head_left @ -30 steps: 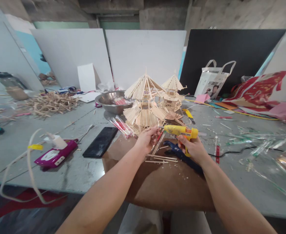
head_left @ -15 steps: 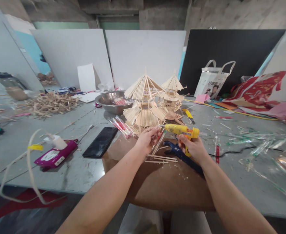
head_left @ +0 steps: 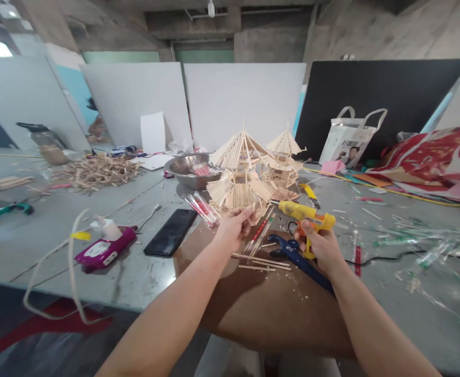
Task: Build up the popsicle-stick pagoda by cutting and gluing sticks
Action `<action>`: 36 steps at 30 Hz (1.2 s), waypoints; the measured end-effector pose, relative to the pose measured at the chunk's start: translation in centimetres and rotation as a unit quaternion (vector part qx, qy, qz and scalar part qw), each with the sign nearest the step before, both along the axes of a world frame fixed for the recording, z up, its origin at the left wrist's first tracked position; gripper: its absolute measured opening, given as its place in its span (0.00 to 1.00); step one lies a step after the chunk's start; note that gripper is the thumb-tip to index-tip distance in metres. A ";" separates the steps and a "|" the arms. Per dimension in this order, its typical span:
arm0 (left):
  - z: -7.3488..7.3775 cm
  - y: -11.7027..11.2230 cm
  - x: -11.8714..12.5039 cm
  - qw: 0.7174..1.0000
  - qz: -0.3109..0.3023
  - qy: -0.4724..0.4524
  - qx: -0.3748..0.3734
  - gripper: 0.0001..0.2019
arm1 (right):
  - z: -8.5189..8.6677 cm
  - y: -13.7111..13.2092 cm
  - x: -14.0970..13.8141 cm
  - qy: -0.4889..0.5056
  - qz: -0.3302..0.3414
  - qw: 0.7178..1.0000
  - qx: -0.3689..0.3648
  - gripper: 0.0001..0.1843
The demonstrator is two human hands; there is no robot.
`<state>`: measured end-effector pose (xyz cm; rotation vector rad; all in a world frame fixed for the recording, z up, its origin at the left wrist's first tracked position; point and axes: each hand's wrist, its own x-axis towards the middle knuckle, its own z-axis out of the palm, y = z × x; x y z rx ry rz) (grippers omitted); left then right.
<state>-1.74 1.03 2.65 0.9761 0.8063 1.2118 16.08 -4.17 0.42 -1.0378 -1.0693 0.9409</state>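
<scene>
My right hand (head_left: 319,243) is wrapped round the grip of a yellow hot glue gun (head_left: 300,212), its nozzle pointing left. Facing the nozzle, with a small gap between, my left hand (head_left: 235,225) is pinched at the fingertips on what looks like a short pale wooden stick, mostly hidden. Just beyond stands a pavilion model (head_left: 240,152) built of thin sticks with a pointed roof. A second stick model (head_left: 282,154) is behind it to the right. Under my hands, several loose sticks (head_left: 263,262) and blue-handled pliers (head_left: 298,259) lie on a brown board (head_left: 269,309).
Left of the board are a black phone (head_left: 170,232), a purple power strip (head_left: 106,246) with a white cable, and a stick heap (head_left: 100,172). A metal bowl (head_left: 178,173) stands behind. Plastic wrappers (head_left: 429,248) and a black cord lie right, with a yellow cutter (head_left: 308,191) nearer the models.
The glue gun's nozzle has drawn back to the right from my left fingertips, widening the gap. My view has tilted up and turned slightly left. Both hands keep their grip.
</scene>
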 end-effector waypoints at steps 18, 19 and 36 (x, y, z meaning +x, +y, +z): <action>6.9 5.5 -5.5 0.949 0.216 0.155 0.170 0.09 | -0.3 -0.3 0.0 0.001 0.022 1.000 0.000 0.19; 7.0 5.6 -5.4 0.950 0.215 0.154 0.167 0.09 | -0.3 -0.3 0.0 0.000 0.023 1.000 0.000 0.19; 7.7 6.2 -5.0 0.966 0.202 0.127 0.104 0.09 | -0.4 -0.3 0.1 -0.001 0.025 1.000 0.004 0.19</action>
